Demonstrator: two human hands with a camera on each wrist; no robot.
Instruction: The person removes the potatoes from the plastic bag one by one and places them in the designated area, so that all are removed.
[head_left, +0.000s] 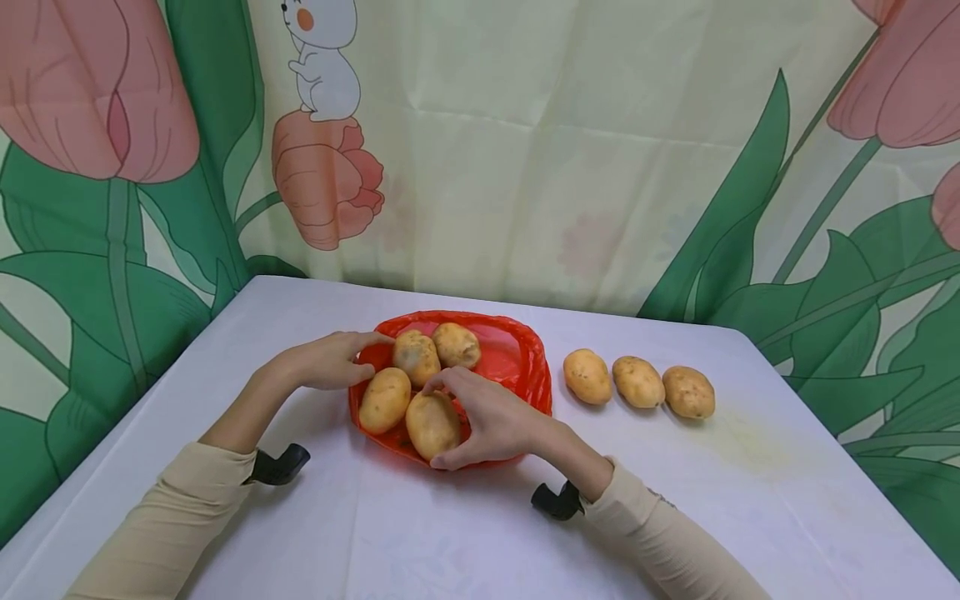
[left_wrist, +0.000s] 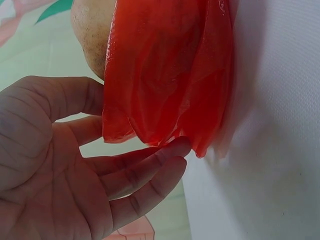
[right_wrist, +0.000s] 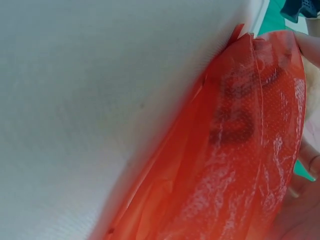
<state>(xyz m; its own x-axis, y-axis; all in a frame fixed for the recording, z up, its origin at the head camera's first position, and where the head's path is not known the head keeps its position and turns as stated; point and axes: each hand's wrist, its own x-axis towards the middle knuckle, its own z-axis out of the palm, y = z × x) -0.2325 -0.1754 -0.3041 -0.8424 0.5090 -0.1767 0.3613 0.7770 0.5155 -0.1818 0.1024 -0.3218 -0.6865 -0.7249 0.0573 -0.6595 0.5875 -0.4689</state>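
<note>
Here, your right hand (head_left: pixel 487 415) grips the nearest potato (head_left: pixel 432 427), long axis far to near, from its right; your loosely spread left hand (head_left: pixel 327 360) touches the red bag (head_left: pixel 538 377).

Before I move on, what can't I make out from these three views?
Head: the part of the red bag beneath its four potatoes, which cover it.
Head: the underside of the potato in the right hand, facing away.
Left wrist: the rest of one potato, cut off by the top edge and hidden by the bag.
Right wrist: much of the right hand, cut off by the right edge; dark marks on the bag, too blurred to read.
</note>
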